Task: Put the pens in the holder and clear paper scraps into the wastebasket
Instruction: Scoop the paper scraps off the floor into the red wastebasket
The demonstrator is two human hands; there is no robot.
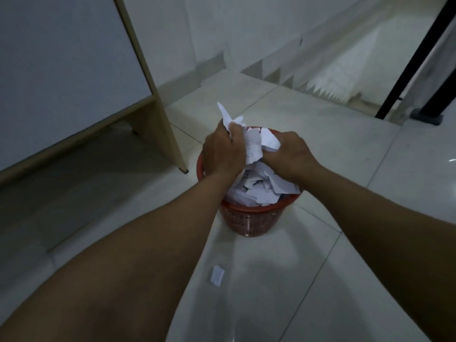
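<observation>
Hands over the red wastebasket (246, 219) — left hand (222, 151) and right hand (291, 154) both clenched on crumpled paper scraps (254, 146) above it; one stray scrap (217, 276) on the floor nearer the camera.

Dim room with a glossy pale tiled floor (308, 134) meeting white walls (222, 25). A desk with a light wooden side panel (158, 99) stands at left. Black metal legs (414, 58) slant at upper right.

Likely an office: tiled floor (308, 280), wooden desk panel (74, 70).
</observation>
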